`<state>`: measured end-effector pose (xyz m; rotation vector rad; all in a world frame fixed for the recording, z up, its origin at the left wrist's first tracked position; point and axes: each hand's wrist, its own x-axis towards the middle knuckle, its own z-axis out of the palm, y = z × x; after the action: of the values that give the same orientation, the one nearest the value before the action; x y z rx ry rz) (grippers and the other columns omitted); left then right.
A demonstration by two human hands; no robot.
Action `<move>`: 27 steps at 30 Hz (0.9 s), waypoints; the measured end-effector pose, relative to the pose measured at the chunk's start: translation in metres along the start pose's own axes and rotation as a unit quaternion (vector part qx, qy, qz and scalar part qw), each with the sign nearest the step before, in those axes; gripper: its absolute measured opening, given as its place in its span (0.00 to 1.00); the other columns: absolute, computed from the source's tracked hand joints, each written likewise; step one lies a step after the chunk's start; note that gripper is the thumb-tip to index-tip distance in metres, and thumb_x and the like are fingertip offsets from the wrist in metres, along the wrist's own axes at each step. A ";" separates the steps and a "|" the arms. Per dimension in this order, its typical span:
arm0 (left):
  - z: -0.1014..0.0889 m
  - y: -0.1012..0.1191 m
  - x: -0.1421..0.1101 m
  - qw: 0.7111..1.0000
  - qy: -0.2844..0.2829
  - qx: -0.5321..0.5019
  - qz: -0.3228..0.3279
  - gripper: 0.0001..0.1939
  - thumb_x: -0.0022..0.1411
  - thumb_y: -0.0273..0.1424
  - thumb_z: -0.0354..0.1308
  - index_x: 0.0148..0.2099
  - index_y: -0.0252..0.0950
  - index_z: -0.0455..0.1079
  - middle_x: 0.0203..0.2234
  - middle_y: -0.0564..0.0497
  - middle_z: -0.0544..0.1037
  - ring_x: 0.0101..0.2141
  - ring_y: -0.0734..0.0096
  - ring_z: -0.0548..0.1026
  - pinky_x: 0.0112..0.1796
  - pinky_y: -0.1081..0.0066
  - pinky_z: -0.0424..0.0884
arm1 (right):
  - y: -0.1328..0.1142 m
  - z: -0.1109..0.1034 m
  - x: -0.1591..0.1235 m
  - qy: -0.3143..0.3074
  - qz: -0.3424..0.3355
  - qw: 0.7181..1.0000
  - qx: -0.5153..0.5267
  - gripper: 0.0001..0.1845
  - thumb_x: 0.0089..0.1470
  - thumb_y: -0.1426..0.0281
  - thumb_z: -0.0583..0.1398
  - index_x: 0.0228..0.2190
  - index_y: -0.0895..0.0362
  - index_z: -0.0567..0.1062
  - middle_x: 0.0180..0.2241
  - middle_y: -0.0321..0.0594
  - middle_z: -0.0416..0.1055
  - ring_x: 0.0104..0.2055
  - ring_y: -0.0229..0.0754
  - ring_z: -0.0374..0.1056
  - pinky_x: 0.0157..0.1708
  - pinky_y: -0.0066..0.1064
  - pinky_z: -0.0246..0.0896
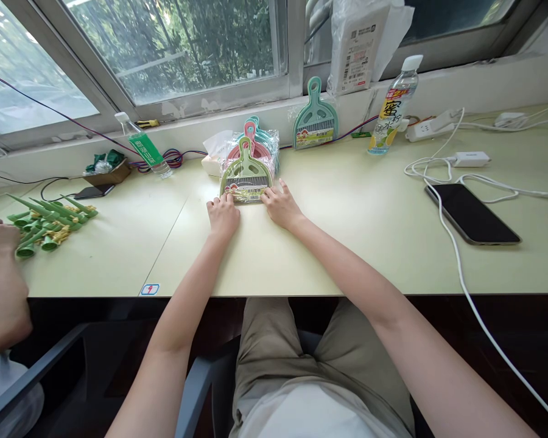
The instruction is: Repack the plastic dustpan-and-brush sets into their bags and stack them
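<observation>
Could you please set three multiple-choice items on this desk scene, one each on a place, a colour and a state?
1. Where does the teal dustpan stand?
A. flat by the phone
B. upright against the window ledge
C. on the chair

2. What colour is the top dustpan in the wrapped stack?
A. light green
B. red
C. black

3. How are the two hands placed?
A. raised in the air
B. both on the phone
C. both at the stack's near edge

Answers: 1 B, it leans on the ledge; 2 A, its handle is light green; 3 C, left hand and right hand touch the stack's near edge.
</observation>
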<state>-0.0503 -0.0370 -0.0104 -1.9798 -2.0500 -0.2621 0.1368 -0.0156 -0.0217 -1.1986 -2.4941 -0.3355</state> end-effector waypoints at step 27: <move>0.006 0.007 -0.002 0.994 0.003 -0.032 0.105 0.26 0.65 0.26 0.41 0.62 0.34 0.64 0.65 0.40 0.64 0.61 0.50 0.62 0.58 0.52 0.56 | 0.000 0.001 -0.002 -0.001 0.013 1.000 0.011 0.21 0.61 0.78 0.47 0.51 0.66 0.72 0.56 0.58 0.68 0.58 0.55 0.61 0.65 0.55 0.38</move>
<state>-0.0438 -0.0369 -0.0171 -2.2098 -1.8309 -0.2907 0.1376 -0.0167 -0.0230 -1.2227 -2.4754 -0.2997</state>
